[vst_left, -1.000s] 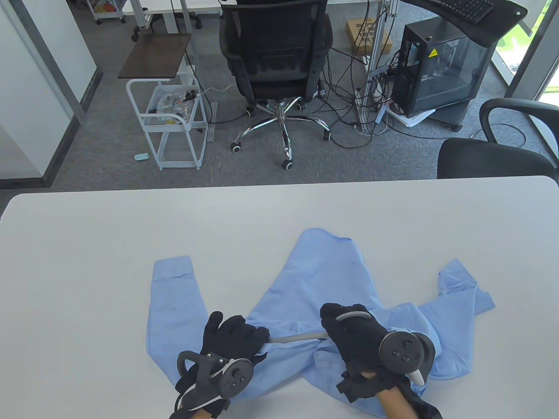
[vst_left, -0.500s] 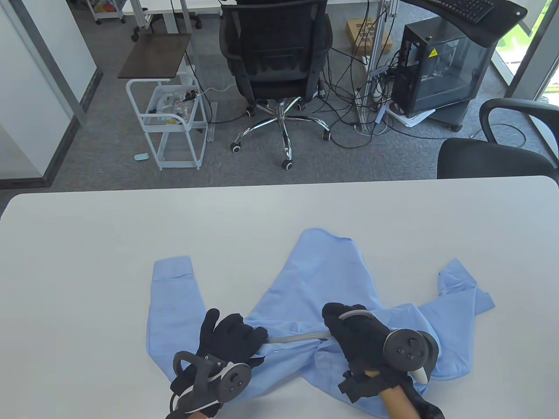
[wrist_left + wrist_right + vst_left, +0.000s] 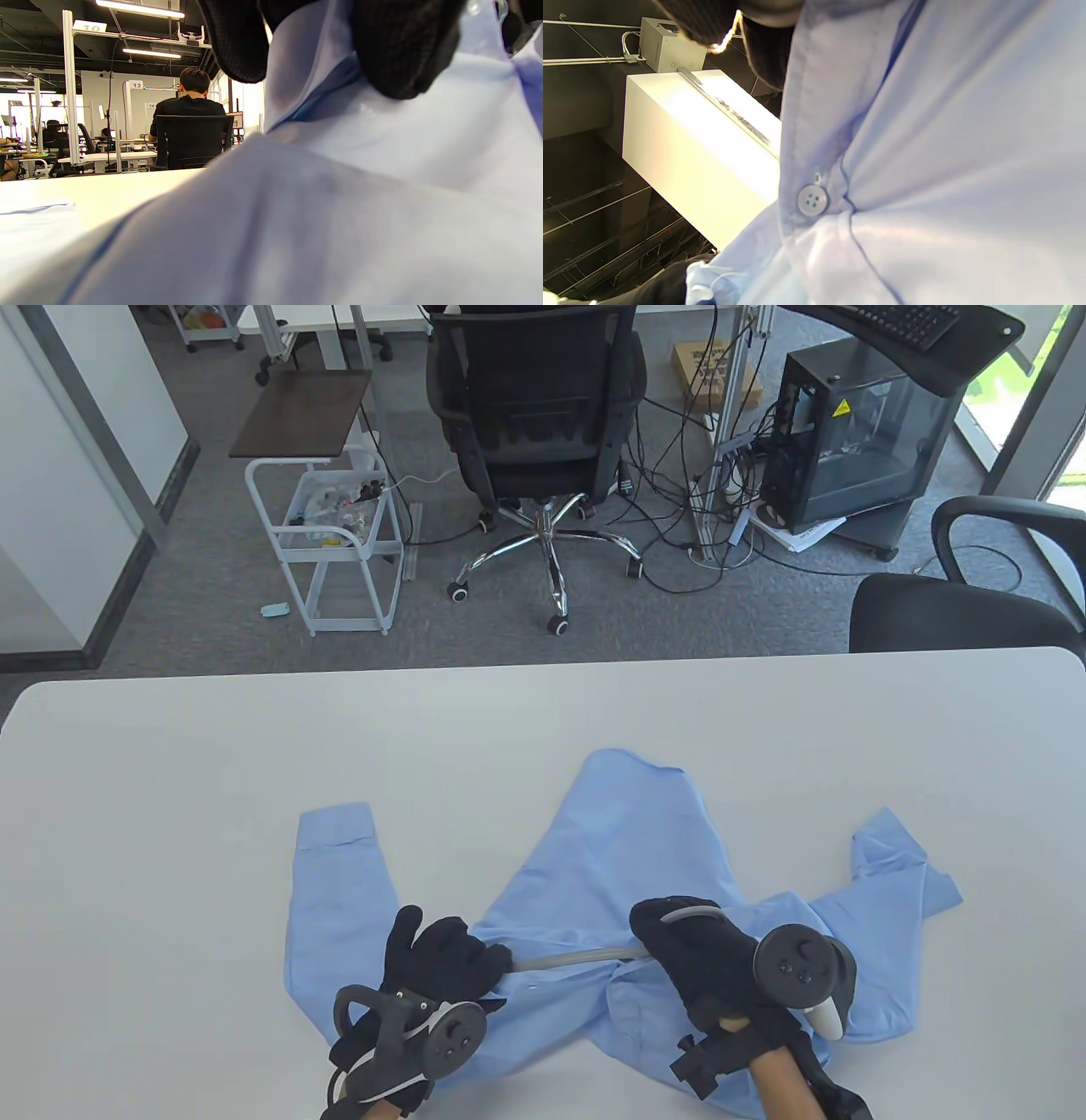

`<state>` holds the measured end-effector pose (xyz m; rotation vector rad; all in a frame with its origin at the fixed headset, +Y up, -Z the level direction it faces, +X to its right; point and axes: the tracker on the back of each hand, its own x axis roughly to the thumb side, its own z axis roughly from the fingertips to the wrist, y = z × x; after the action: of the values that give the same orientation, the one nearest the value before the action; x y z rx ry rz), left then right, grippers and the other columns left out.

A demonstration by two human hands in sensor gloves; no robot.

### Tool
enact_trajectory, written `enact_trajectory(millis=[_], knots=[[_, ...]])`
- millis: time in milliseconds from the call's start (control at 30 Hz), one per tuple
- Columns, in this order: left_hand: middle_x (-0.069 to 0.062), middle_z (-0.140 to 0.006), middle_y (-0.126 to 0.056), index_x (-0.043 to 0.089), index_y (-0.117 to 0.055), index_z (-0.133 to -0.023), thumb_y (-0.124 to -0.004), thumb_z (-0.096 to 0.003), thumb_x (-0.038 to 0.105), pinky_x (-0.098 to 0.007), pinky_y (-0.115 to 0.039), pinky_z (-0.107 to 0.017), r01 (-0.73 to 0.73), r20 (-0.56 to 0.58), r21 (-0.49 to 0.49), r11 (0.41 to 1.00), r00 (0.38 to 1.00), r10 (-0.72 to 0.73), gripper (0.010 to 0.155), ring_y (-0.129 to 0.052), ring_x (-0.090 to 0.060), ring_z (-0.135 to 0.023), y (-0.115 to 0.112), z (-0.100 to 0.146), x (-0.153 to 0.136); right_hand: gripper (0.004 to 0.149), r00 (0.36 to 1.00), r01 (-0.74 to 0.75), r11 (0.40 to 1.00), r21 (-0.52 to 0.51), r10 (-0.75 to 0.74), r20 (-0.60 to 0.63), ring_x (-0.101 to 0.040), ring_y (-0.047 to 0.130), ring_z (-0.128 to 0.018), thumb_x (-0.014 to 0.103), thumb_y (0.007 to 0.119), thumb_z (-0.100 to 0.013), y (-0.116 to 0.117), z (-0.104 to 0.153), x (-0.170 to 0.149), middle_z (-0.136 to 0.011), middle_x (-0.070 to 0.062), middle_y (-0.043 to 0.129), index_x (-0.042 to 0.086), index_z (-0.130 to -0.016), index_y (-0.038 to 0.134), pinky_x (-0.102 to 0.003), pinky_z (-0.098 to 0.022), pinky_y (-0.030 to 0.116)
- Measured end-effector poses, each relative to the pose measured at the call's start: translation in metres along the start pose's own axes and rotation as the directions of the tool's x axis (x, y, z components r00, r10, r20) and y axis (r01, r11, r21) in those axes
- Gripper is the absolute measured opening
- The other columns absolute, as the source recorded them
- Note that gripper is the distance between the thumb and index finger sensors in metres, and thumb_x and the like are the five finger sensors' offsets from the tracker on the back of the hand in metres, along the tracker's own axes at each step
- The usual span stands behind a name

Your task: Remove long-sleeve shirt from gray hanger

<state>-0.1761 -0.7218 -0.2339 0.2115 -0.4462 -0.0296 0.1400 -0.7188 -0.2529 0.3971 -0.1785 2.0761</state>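
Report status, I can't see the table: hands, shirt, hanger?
Left hand grips shirt fabric at the gray hanger bar's left end. Right hand holds hanger hook. Hanger partly exposed, rest inside shirt. Nothing in the way.

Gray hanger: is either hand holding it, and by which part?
The right hand grips the gray hanger at its hook end; the left hand holds the shirt fabric near its shoulder.

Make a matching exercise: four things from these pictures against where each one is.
Things:
1. shirt
2. gray hanger
3. left hand
4. right hand

Places:
A. bar showing between the two hands
B. on the shirt, nearer the folded sleeve
C. spread on the white table
D. at the hanger's hook

Pairs: 1-C, 2-A, 3-B, 4-D
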Motion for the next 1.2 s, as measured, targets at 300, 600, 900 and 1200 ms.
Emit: enact_trajectory(millis=[300,600,900,1200], knots=[[0.013,-0.086,-0.087,0.043,-0.076,-0.092,-0.085,-0.0418,0.056,-0.062,-0.038,-0.083,-0.002,-0.002,-0.001,1.000,1.000,0.002,0.052,-0.080,-0.023,-0.102,-0.002,-0.001,0.000,0.039,0.998,-0.061,0.994,-0.089,0.060,-0.016,-0.051,0.072,-0.093,0.050,0.071,-0.062,-0.005,0.002,-0.001,-0.089,-0.011,0.083,0.020,-0.084,0.082,-0.080,-0.065,0.044],[0.013,-0.086,-0.087,0.041,-0.076,-0.092,-0.085,-0.0424,0.056,-0.062,-0.038,-0.083,-0.010,-0.006,-0.005,1.000,1.000,0.010,0.053,-0.080,-0.023,-0.102,-0.003,-0.001,-0.001,0.039,0.998,-0.065,0.991,-0.115,0.063,-0.026,-0.042,0.083,-0.086,0.050,0.072,-0.061,-0.008,0.002,-0.004,-0.082,-0.012,0.088,0.019,-0.082,0.084,-0.077,-0.065,0.050],[0.015,-0.089,-0.086,0.042,-0.074,-0.093,-0.084,-0.0424,0.056,-0.063,-0.037,-0.083,-0.003,0.005,0.011,1.000,1.000,0.003,0.054,-0.079,-0.023,-0.103,-0.003,-0.001,0.001,0.041,0.994,-0.108,0.977,-0.183,0.104,-0.031,-0.036,0.090,-0.076,0.053,0.071,-0.061,-0.013,0.005,-0.006,-0.069,-0.008,0.093,0.019,-0.077,0.087,-0.075,-0.064,0.055],[0.015,-0.087,-0.086,0.041,-0.075,-0.092,-0.083,-0.0424,0.058,-0.062,-0.038,-0.083,-0.036,0.005,0.039,0.999,0.999,0.036,0.053,-0.078,-0.023,-0.103,-0.003,0.000,-0.002,0.041,0.995,-0.099,0.964,-0.248,0.094,-0.033,-0.035,0.091,-0.075,0.054,0.071,-0.061,-0.016,0.008,-0.005,-0.068,-0.008,0.093,0.019,-0.076,0.087,-0.074,-0.064,0.056]])
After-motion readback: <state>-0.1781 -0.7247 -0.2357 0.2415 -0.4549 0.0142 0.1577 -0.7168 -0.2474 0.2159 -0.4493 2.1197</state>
